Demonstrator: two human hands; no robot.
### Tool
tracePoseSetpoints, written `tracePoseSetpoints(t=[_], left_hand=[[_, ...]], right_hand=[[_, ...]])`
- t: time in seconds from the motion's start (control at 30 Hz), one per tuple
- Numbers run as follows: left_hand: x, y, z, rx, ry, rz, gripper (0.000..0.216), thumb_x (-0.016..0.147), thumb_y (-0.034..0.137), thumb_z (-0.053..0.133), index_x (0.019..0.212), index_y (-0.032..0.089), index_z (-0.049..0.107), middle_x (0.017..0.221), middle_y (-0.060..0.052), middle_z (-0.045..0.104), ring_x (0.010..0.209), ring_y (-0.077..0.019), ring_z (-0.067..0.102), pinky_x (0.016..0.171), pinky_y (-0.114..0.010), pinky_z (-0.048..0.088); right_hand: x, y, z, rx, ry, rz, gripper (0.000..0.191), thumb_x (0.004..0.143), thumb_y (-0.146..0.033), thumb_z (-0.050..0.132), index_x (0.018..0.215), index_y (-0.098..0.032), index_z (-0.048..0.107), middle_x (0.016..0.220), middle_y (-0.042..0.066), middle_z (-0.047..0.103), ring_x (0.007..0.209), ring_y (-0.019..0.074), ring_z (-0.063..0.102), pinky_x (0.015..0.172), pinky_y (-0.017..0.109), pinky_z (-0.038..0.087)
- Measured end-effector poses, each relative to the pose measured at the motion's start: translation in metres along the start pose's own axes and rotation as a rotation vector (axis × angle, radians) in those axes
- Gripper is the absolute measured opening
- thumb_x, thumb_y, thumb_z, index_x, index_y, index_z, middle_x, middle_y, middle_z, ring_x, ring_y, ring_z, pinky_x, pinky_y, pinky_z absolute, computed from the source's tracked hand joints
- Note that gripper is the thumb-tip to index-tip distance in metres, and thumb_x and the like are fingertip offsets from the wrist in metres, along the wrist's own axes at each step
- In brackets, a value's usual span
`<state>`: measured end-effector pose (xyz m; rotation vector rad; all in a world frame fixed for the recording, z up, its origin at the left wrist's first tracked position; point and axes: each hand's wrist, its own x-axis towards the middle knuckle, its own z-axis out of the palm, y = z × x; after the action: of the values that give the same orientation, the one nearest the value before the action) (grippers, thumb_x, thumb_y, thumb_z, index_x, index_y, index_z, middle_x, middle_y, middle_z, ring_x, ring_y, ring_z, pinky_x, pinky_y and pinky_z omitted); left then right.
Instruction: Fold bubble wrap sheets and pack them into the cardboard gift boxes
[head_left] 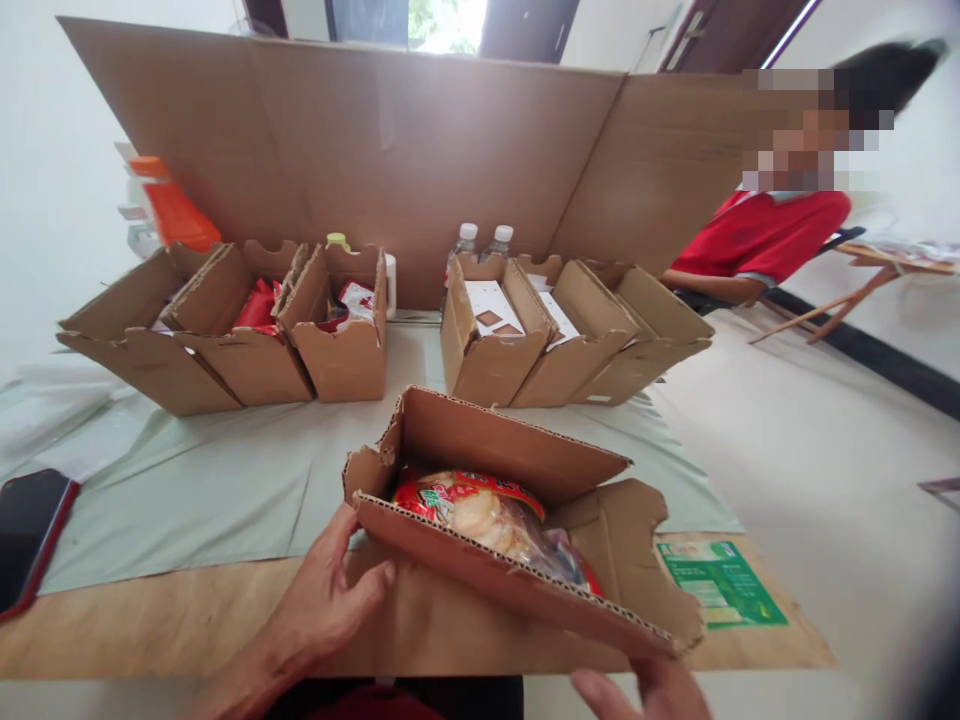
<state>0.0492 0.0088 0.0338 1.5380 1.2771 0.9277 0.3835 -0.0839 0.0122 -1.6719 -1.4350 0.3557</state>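
An open-topped cardboard box [510, 565] sits at a slant in front of me, over the near part of the table. Inside it lies a clear and red printed food packet [480, 515] with pale round pieces showing. My left hand [322, 590] is against the box's left end, fingers partly hidden behind the corner and thumb stretched along the front wall. At the lower right, my right hand [645, 690] touches the box's near right corner, its fingertips partly hidden under the edge and its thumb apart. Between them the two hands hold the box.
Behind stand several cardboard bins, including one with a red packet [259, 305] and one with white card [491, 305]. A tall cardboard panel [450, 150] backs them. A phone [34, 530] lies left, a green printed sheet [724, 585] right. A person in a red shirt [772, 235] sits beyond.
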Motion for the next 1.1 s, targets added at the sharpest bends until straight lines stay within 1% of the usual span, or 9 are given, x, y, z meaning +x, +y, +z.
tracePoseSetpoints(t=[0.1,0.23,0.4,0.5,0.63,0.77,0.87,1.0,1.1], left_hand=[[0.007,0.005,0.012,-0.044,0.032,-0.017,0.045,0.085,0.034,0.063,0.128,0.020,0.060,0.129,-0.012,0.067,0.126,-0.0324,0.061,0.107,-0.046,0.050],[0.044,0.012,0.026,-0.121,0.077,0.025,0.051,0.086,0.033,0.062,0.135,0.022,0.054,0.140,-0.011,0.061,0.130,-0.0312,0.056,0.107,-0.044,0.047],[0.078,0.003,0.038,-0.147,-0.009,0.016,0.080,0.082,0.037,0.064,0.155,0.023,0.035,0.156,-0.015,0.047,0.143,-0.0367,0.045,0.114,-0.053,0.039],[0.072,-0.009,0.041,-0.140,0.027,-0.019,0.082,0.085,0.038,0.063,0.158,0.024,0.030,0.162,-0.017,0.039,0.147,-0.0378,0.040,0.114,-0.055,0.039],[0.066,-0.008,0.046,-0.154,-0.017,0.001,0.079,0.086,0.032,0.061,0.159,0.023,0.030,0.159,-0.016,0.044,0.143,-0.0345,0.045,0.113,-0.052,0.041],[0.081,0.001,0.053,-0.167,-0.006,0.024,0.084,0.083,0.030,0.062,0.160,0.023,0.029,0.158,-0.016,0.045,0.143,-0.0353,0.045,0.113,-0.052,0.039],[0.092,0.003,0.053,-0.189,-0.010,0.028,0.090,0.080,0.030,0.062,0.161,0.019,0.026,0.160,-0.017,0.042,0.143,-0.0357,0.044,0.114,-0.052,0.039],[0.082,0.003,0.033,-0.122,-0.014,-0.028,0.093,0.077,0.034,0.063,0.161,0.014,0.029,0.159,-0.020,0.043,0.133,-0.0373,0.054,0.090,-0.044,0.055],[0.061,-0.001,-0.001,-0.017,0.005,-0.037,0.075,0.078,0.032,0.063,0.151,0.019,0.049,0.158,-0.016,0.047,0.128,-0.0351,0.059,0.070,-0.034,0.057]], right_hand=[[0.018,-0.006,0.026,-0.075,-0.090,0.038,0.054,0.078,-0.054,0.077,0.124,-0.025,0.071,0.114,0.011,0.077,0.110,0.0371,0.071,0.088,0.049,0.060],[0.090,-0.011,0.040,0.120,-0.142,0.076,0.054,0.086,-0.058,0.067,0.124,-0.020,0.066,0.123,0.015,0.073,0.118,0.0351,0.066,0.100,0.048,0.054],[0.151,-0.002,0.047,0.262,-0.114,0.091,0.049,0.082,-0.059,0.069,0.113,-0.020,0.064,0.111,0.012,0.074,0.101,0.0285,0.070,0.090,0.043,0.057],[0.145,0.005,0.052,0.277,-0.114,0.114,0.046,0.086,-0.057,0.067,0.114,-0.020,0.063,0.113,0.011,0.073,0.106,0.0275,0.069,0.089,0.040,0.058],[0.129,0.005,0.060,0.287,-0.059,0.155,0.051,0.087,-0.058,0.066,0.120,-0.019,0.062,0.117,0.013,0.073,0.103,0.0262,0.070,0.087,0.038,0.058],[0.127,-0.001,0.070,0.290,0.007,0.203,0.051,0.085,-0.057,0.068,0.118,-0.018,0.063,0.112,0.013,0.074,0.096,0.0254,0.072,0.083,0.037,0.060],[0.123,0.000,0.072,0.312,0.040,0.207,0.055,0.082,-0.054,0.071,0.122,-0.018,0.063,0.120,0.013,0.073,0.104,0.0274,0.072,0.091,0.040,0.059],[0.092,0.019,0.072,0.257,0.058,0.265,0.074,0.082,-0.058,0.072,0.142,-0.018,0.058,0.139,0.015,0.065,0.121,0.0345,0.065,0.106,0.051,0.051],[0.063,0.038,0.086,0.180,0.129,0.317,0.076,0.087,-0.059,0.068,0.150,-0.019,0.052,0.146,0.019,0.059,0.122,0.0427,0.063,0.106,0.064,0.047]])
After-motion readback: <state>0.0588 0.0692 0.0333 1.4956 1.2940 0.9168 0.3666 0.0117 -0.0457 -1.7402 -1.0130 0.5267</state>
